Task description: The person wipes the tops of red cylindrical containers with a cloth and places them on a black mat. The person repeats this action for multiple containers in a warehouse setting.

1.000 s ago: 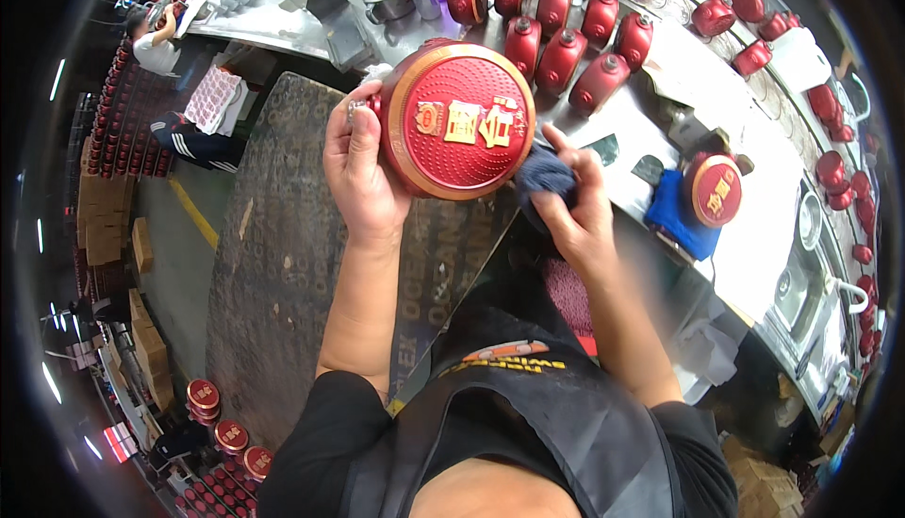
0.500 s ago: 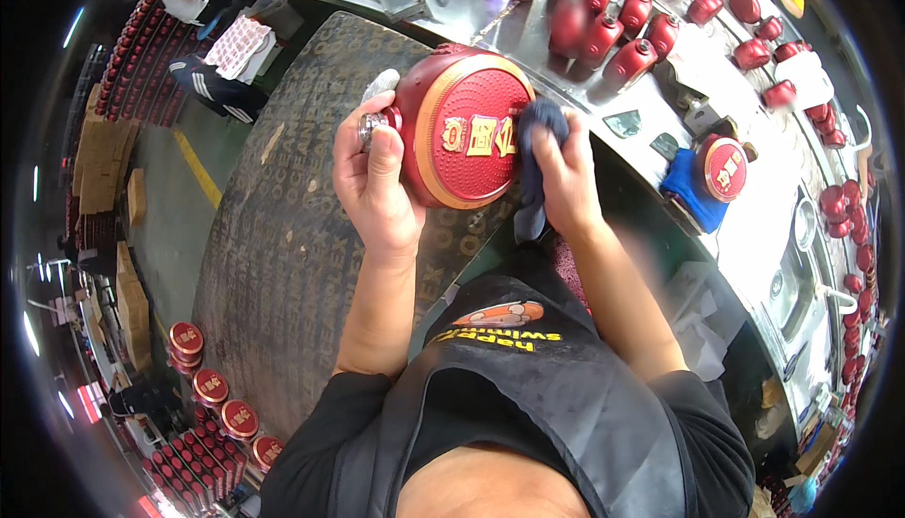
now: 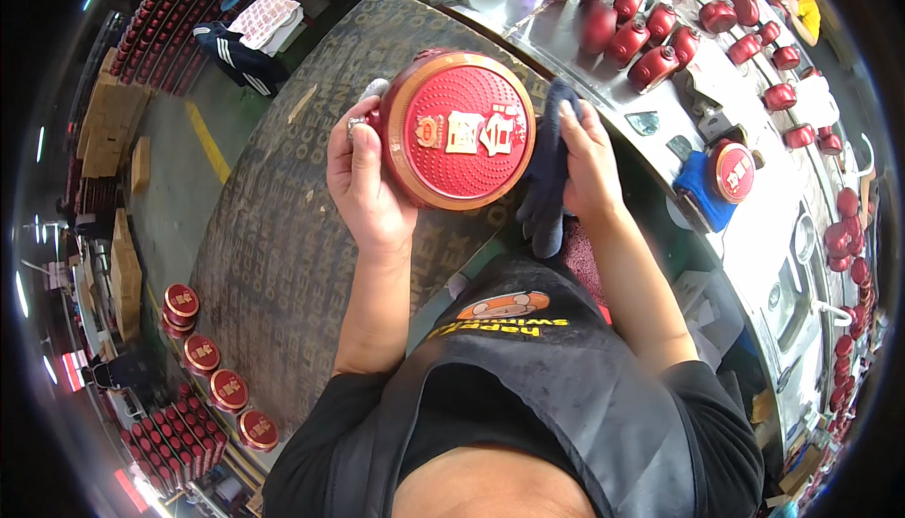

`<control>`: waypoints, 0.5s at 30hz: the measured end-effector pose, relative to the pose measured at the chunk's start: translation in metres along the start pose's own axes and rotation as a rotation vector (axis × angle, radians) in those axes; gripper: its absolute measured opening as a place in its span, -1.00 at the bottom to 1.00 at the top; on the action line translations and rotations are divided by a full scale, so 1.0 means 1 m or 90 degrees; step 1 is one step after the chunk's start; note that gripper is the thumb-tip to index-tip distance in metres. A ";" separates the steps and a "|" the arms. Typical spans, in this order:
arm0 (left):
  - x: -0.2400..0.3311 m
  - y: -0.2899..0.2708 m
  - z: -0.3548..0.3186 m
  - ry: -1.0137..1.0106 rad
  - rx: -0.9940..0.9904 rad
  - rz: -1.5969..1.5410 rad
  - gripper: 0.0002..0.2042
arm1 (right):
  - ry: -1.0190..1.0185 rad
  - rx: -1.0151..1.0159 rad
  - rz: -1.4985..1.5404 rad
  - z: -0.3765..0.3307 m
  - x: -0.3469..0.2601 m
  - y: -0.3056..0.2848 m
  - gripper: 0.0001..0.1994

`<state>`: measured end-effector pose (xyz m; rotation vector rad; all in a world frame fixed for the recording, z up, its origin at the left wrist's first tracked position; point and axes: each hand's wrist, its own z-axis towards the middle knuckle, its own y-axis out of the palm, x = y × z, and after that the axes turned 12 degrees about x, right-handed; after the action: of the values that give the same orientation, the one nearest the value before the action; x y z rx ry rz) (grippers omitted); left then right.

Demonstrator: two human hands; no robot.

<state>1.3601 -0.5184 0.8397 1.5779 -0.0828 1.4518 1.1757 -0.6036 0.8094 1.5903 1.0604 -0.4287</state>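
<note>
A round, flat-faced red bottle [image 3: 462, 174] with a gold rim and raised gold characters is held up before my chest, its face toward me. My left hand [image 3: 368, 183] is closed around its neck, where a shiny metal ring or cap shows. A bit of whitish-grey cloth [image 3: 376, 88] pokes out behind those fingers. In my right hand [image 3: 592, 164] a dark blue cloth [image 3: 545, 193] is pinched and hangs down in finger-like folds, right beside the bottle's right rim. Whether it touches the rim I cannot tell.
Beneath the bottle lies a worn dark printed board [image 3: 273, 263]. A metal bench [image 3: 528, 23] curves along the right, carrying several red bottles [image 3: 653, 67] and one on a blue cloth [image 3: 707, 193]. More bottles [image 3: 229, 390] stand at lower left. A person in yellow [image 3: 797, 0] is at far right.
The blue cloth has come off the bottle's face and moved right with my right hand. The bottle has turned to face me more squarely and sits slightly left.
</note>
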 end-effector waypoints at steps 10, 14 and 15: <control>0.023 -0.022 -0.020 0.046 -0.008 0.056 -0.71 | -0.339 -0.006 -0.431 -0.026 0.031 0.005 -0.74; 0.046 -0.052 -0.023 0.066 -0.001 0.092 -0.75 | -0.370 0.030 -0.485 -0.015 0.033 0.013 -0.78; 0.054 -0.065 -0.022 0.082 0.010 0.114 -0.76 | -0.331 -0.022 -0.438 -0.021 0.028 0.011 -0.76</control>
<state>1.3995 -0.4407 0.8417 1.5164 -0.1401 1.6946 1.1946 -0.5729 0.8013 0.9558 1.1622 -1.2037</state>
